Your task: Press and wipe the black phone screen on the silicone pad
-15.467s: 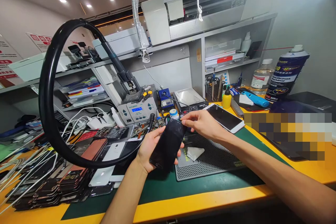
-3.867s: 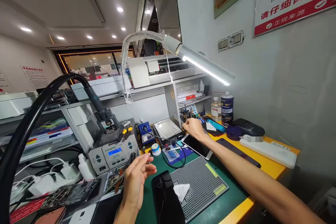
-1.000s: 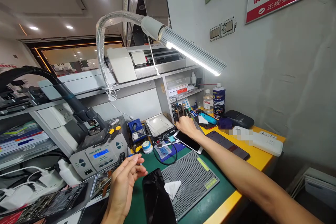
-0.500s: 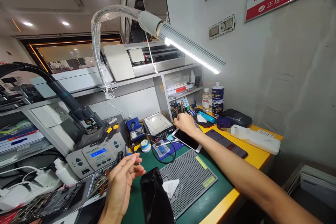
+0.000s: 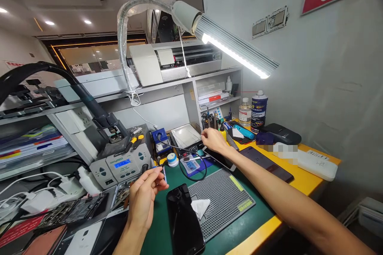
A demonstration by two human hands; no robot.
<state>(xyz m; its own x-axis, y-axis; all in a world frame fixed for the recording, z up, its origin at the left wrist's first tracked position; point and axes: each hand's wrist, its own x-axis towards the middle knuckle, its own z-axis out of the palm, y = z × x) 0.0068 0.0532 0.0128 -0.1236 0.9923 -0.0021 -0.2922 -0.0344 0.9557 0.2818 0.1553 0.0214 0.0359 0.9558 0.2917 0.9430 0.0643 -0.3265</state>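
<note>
My right hand (image 5: 214, 140) reaches over the far side of the bench. Its fingers are closed beside the heating plate (image 5: 185, 137) and in front of a cluster of upright tools (image 5: 212, 121); whatever they grip is hidden. Under that wrist lies a white-edged phone (image 5: 220, 160). My left hand (image 5: 145, 193) is raised at the left, its fingers curled in toward the thumb, and what may be between them I cannot make out. Close to it, a black phone (image 5: 184, 219) lies screen up, partly on the grey perforated mat (image 5: 227, 195). A folded white wipe (image 5: 201, 208) rests against its edge.
At the left stands a soldering station (image 5: 122, 163) with a black hose. A bendable lamp (image 5: 236, 48) hangs over the bench. To the right are a spray can (image 5: 259, 111), a dark phone (image 5: 266, 163) and a white case (image 5: 317, 166). A solder spool (image 5: 172, 160) stands mid-bench.
My view has shifted, so the bench sits farther right in the picture. The left fingers have drawn closer together. My right hand stays by the tools and heating plate.
</note>
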